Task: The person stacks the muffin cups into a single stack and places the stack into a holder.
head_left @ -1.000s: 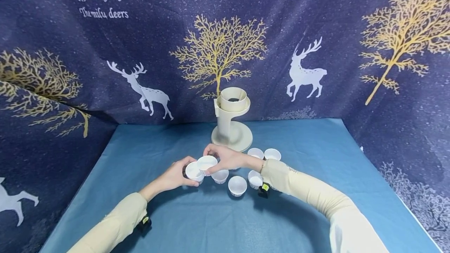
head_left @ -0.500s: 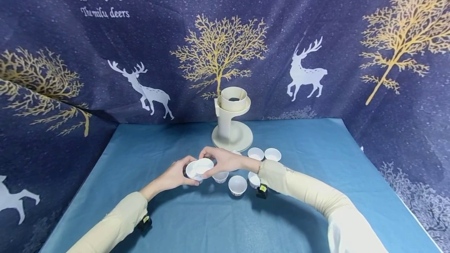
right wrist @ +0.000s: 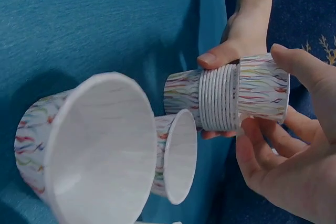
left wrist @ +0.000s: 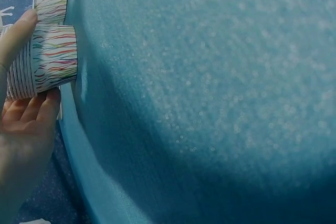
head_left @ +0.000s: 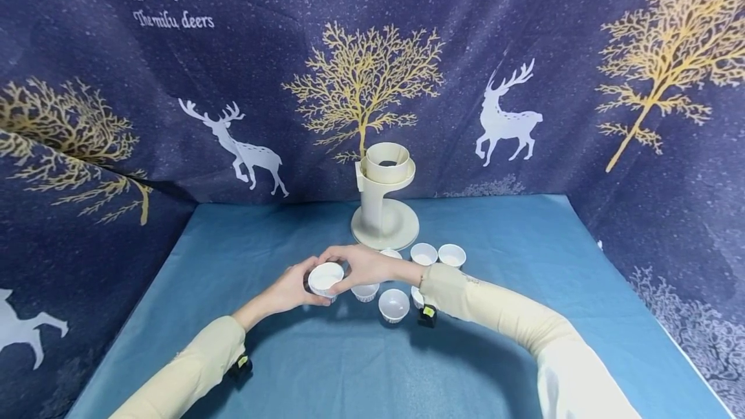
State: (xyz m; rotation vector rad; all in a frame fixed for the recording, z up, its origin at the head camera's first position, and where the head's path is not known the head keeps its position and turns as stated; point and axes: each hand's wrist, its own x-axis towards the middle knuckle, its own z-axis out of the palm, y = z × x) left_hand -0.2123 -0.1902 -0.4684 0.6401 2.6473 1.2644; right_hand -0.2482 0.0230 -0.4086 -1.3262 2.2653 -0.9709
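Note:
Between my hands is a stack of white paper cups (right wrist: 219, 99) with colourful wavy lines and several nested rims. My left hand (head_left: 288, 288) holds this stack, thumb on one side and fingers on the other. At the top of the stack, my right hand (head_left: 363, 264) pinches a single paper cup (right wrist: 263, 88) with thumb and fingertips. That cup's mouth (head_left: 326, 275) faces up in the head view. How far its base sits inside the stack cannot be seen. The left wrist view shows the stack's lowest cup (left wrist: 55, 56) just above the blue cloth.
Several loose paper cups stand mouth up on the blue cloth (head_left: 326, 367), among them a near cup (head_left: 394, 306) and a far right cup (head_left: 451, 255). Behind them rises a cream stand (head_left: 370, 212) with a round base and ring holder. A dark patterned curtain (head_left: 244, 50) hangs behind.
My right hand has moved left with its cup, bringing it from beside the stack to directly over it. The left hand and its stack have stayed nearly still.

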